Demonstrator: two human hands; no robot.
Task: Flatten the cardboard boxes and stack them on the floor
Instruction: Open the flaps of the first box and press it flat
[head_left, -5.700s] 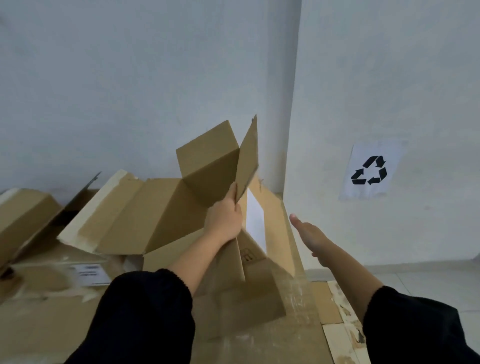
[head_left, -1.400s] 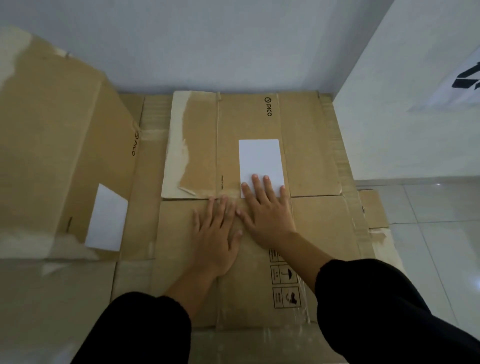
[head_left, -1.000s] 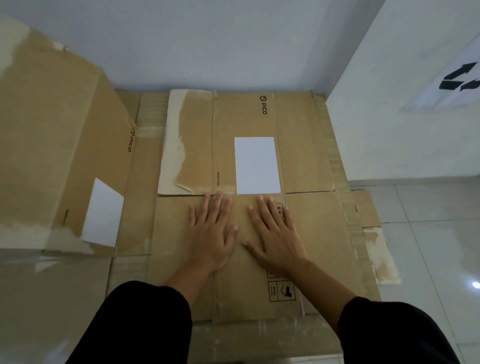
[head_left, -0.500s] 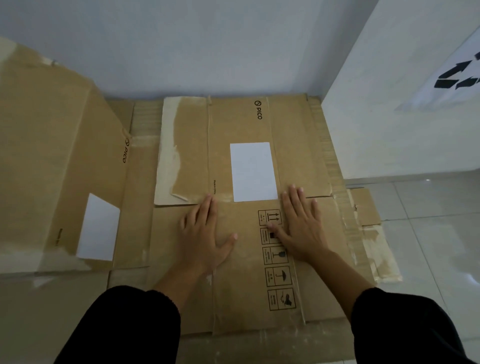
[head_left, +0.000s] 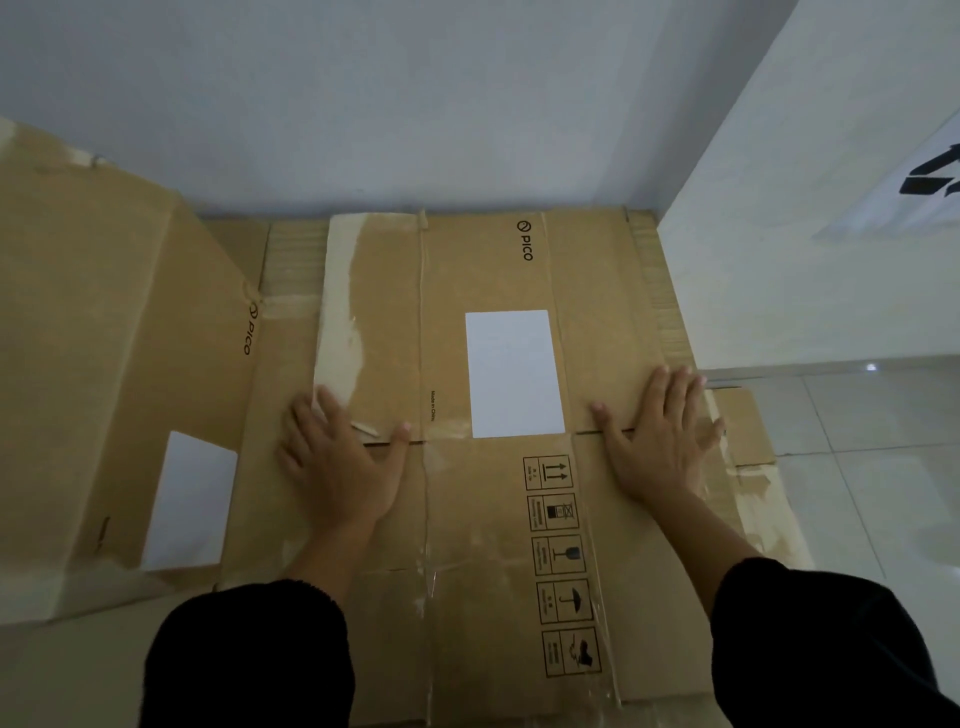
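The left grip (head_left: 340, 462) and right grip (head_left: 662, 441) press spread and flat on the flattened brown cardboard box (head_left: 483, 519), which lies on other cardboard (head_left: 670, 322) against the white wall (head_left: 415, 104). Between them sit a white rectangular label (head_left: 514, 374) and a column of black handling pictograms (head_left: 561, 566) (a "PICO" logo (head_left: 524, 247) lies beyond them). Left of the left grip a second brown PICO-marked cardboard box (head_left: 104, 364) slopes up, half-raised.

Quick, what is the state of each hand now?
Left hand: open, fingers spread, pressing flat on the flattened cardboard box.
Right hand: open, pressing flat on the same box.
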